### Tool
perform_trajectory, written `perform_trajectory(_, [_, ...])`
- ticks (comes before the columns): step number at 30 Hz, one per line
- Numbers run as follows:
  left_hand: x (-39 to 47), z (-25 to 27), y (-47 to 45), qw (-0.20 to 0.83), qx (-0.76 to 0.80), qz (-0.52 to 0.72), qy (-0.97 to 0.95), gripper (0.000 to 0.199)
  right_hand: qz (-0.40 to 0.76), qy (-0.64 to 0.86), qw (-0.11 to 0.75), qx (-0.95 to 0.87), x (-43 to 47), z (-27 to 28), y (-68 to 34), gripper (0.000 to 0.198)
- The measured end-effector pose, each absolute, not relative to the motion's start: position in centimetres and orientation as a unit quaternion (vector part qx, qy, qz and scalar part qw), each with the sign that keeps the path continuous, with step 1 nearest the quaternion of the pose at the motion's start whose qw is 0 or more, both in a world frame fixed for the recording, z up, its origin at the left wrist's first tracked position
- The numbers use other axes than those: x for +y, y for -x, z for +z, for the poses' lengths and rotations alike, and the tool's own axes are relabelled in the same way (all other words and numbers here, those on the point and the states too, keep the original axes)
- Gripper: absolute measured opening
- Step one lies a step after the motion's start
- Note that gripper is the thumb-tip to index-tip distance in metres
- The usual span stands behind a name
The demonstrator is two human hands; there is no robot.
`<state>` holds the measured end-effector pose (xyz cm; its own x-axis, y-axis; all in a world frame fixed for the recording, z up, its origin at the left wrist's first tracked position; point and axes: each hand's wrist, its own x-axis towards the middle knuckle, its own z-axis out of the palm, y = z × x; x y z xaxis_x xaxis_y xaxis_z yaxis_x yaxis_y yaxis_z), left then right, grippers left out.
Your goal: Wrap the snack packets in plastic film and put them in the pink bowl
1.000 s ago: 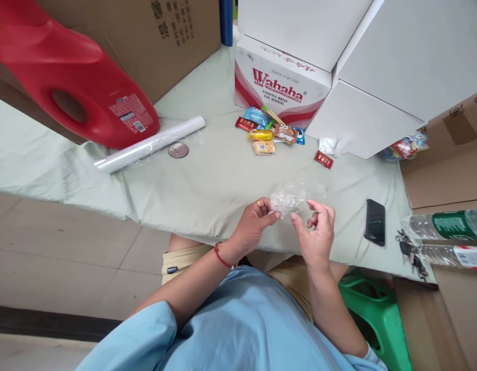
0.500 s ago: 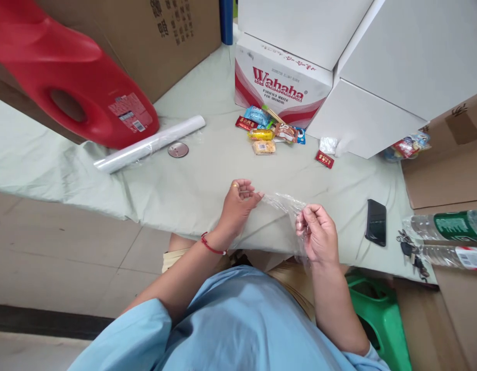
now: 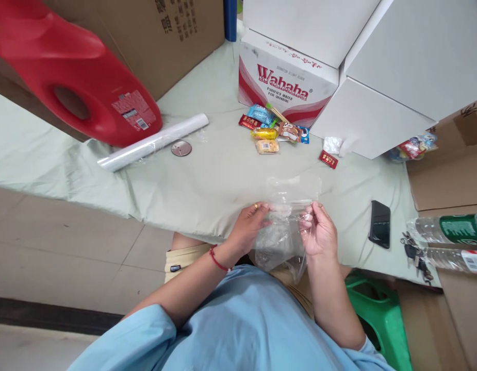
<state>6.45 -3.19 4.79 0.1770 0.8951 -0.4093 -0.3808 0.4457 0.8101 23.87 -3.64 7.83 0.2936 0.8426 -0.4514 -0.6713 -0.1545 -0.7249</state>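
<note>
A clear plastic bag (image 3: pixel 279 237) is stretched between my two hands at the table's near edge, its lower part hanging over my lap. My left hand (image 3: pixel 250 222), with a ring and a red bracelet, pinches the bag's left side. On the other side, my right hand (image 3: pixel 319 229) grips it between thumb and fingers. Some film of the bag spreads above the hands over the tablecloth. Beyond it lies a small pile of wrapped snacks (image 3: pixel 267 147), with one red packet (image 3: pixel 328 159) apart to the right.
A white plastic roll (image 3: pixel 153 142) and a round metal disc (image 3: pixel 181 148) lie at left, by a red jug (image 3: pixel 83 87). Behind stands a Wahaba-type white carton (image 3: pixel 286 82). At right are a phone (image 3: pixel 379 224), keys (image 3: pixel 416 256) and plastic bottles (image 3: pixel 424 230). A green stool (image 3: pixel 385 319) stands below.
The bag, bunched and twisted before, is now spread wider between my hands. My left hand has moved down and slightly right, and now pinches the bag's side.
</note>
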Motion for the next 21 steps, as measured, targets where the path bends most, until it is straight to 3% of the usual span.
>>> perform_trajectory(7, [-1.9,4.3,-5.6,0.715,0.518,0.406,-0.236,0.060,0.568,0.537,0.608,-0.138,-2.4,6.2,-26.0,0.052])
perform_trajectory(10, [-2.0,4.0,-6.0,0.720,0.519,0.371,-0.271,0.055,0.570,0.541,0.594,-0.172,-2.3,5.6,-26.0,0.052])
perform_trajectory(15, [0.2,3.5,-5.0,0.612,0.559,0.389,-0.403,0.035,0.542,0.573,0.578,-0.208,-0.5,3.8,-27.0,0.054])
perform_trajectory(21, [5.6,3.7,-2.0,0.517,0.597,0.407,-0.458,0.033,0.461,0.628,0.557,-0.288,3.7,2.2,-29.4,0.046])
